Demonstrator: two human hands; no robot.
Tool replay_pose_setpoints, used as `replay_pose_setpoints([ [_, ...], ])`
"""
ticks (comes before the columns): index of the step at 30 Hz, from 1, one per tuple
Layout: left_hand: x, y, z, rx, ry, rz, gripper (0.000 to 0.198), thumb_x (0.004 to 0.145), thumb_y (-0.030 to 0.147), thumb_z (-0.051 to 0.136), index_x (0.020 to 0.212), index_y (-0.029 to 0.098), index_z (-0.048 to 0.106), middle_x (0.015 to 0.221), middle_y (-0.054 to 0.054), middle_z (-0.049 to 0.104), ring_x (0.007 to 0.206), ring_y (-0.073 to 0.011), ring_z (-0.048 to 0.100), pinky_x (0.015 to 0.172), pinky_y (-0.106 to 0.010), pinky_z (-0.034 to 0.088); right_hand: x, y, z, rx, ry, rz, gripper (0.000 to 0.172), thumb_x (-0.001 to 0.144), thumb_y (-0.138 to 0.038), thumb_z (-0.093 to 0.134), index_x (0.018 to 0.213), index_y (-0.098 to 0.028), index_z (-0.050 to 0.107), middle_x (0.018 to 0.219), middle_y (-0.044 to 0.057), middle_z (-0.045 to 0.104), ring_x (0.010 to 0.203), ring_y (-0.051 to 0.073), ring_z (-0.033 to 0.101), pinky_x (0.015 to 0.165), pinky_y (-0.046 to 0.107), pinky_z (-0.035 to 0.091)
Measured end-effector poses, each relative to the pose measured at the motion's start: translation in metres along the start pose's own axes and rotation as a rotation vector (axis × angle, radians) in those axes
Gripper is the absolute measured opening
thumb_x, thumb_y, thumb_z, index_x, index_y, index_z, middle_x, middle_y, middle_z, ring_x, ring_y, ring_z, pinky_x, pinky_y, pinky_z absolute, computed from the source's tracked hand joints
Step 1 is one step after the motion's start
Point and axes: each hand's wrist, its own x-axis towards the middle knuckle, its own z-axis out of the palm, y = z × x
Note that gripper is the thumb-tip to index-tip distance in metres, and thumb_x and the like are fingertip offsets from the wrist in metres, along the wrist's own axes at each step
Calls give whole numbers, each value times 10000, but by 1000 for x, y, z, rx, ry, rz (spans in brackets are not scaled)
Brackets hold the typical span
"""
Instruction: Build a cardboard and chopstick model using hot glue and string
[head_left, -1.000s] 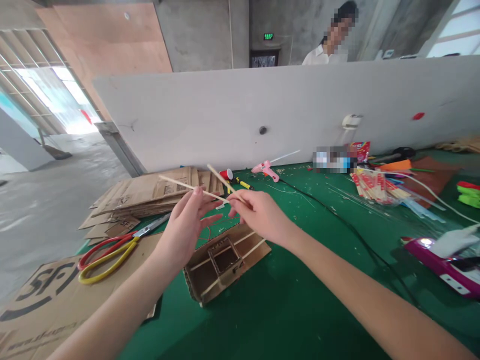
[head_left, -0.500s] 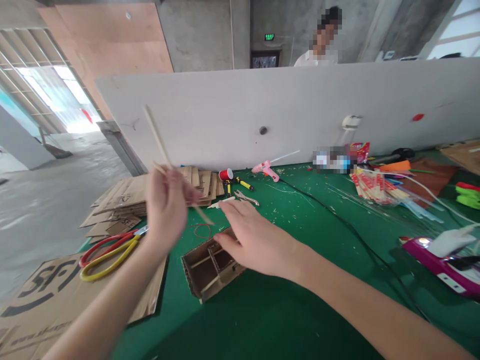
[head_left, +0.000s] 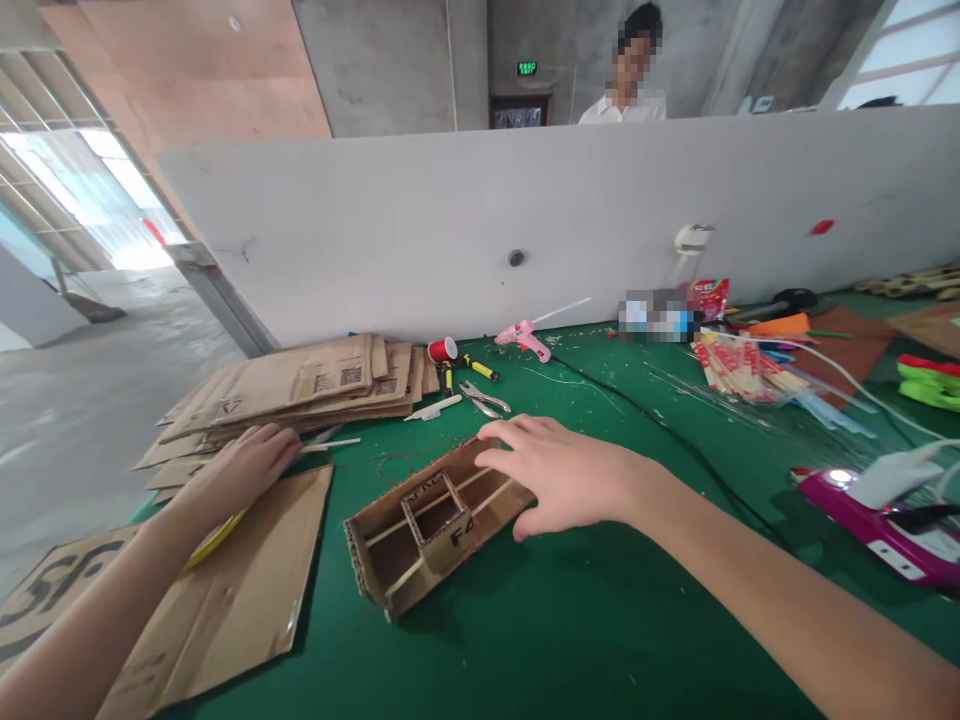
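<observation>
A long open cardboard box [head_left: 442,575] with a square inner compartment sits slantwise on the green table. Thin wooden strips run along inside it. Over its right end spreads my right hand [head_left: 566,480], its fingers at the far wall and its thumb at the near side, gripping the box across. My left hand [head_left: 255,468] is low at the left, fingers curled down by the cardboard, and a thin wooden stick [head_left: 337,443] sticks out past its fingertips. Beneath that hand and wrist lie the scissors, mostly hidden, with one yellow handle [head_left: 216,540] showing.
Cardboard sheets [head_left: 292,378] are stacked at the back left. Behind the box lie pliers [head_left: 484,400], a white pen-like tool [head_left: 435,408], a red spool [head_left: 442,349] and a pink glue gun [head_left: 525,340] with its cord. A magenta power strip [head_left: 870,530] is at right. A person stands behind the partition.
My left hand has come down and left from above the table, bringing the stick low beside the cardboard. My right hand's fingers have spread over the box's right end, exposing its inner compartment.
</observation>
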Motion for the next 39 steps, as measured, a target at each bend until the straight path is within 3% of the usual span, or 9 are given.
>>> replay_pose_setpoints([
  [5,4,3,8,213,6,41,366,967,403,313,1084,212,602,1139,-101,599,1084,-283,543,980,-439,415,1,12,25,43,145,-55,309,808,-239,680,1109,-185,638,1489,123,366,1321,347,407,937,495,518],
  [9,-4,55,-12,-177,33,6,408,926,494,402,1177,218,567,1193,-84,632,1160,-283,546,1027,-436,411,15,19,45,-12,320,-145,111,892,-136,550,894,-153,660,1434,152,416,1270,310,474,854,431,572],
  [14,-16,122,-25,-916,-590,-172,579,709,556,713,1215,288,627,1231,-60,679,1142,-319,622,890,-359,532,37,21,30,-225,509,-284,192,871,-57,540,734,-141,645,1354,170,488,1276,318,430,863,423,563],
  [16,-18,134,-22,-1156,-671,-223,552,704,517,744,1191,272,652,1173,-68,710,1109,-312,648,855,-347,551,44,22,18,-344,625,-318,231,880,-38,514,720,-139,646,1303,160,525,1235,294,448,943,448,519],
  [23,-16,156,0,-1459,-232,-155,449,799,410,672,1190,194,632,1150,-84,710,1042,-272,667,894,-356,529,65,29,8,-413,1068,-183,241,899,-46,457,889,-186,653,1190,108,518,1084,254,463,957,471,456],
  [28,-13,169,17,-1152,126,-146,370,861,376,537,1147,161,631,1049,-60,720,943,-225,662,821,-306,512,68,24,27,-16,1084,-99,358,783,-21,491,1111,-163,521,1070,119,505,1016,239,499,884,425,481],
  [31,-8,168,19,-1166,259,-234,311,841,356,541,1068,167,638,974,-45,718,879,-208,656,749,-280,507,64,16,43,329,912,-52,126,838,-123,494,947,-185,485,848,43,545,788,173,550,686,331,497],
  [35,0,162,13,-1503,277,-413,330,747,322,623,1042,176,619,919,-29,709,816,-200,670,689,-280,513,63,3,65,387,620,-169,239,889,-293,551,1108,-204,516,1084,77,549,773,144,569,621,297,492],
  [39,0,163,4,-1672,170,-580,553,672,247,662,1207,194,533,824,0,707,694,-181,670,616,-271,498,69,-9,72,347,746,-175,175,944,-288,497,1073,-191,563,1194,111,466,779,131,580,693,336,527],
])
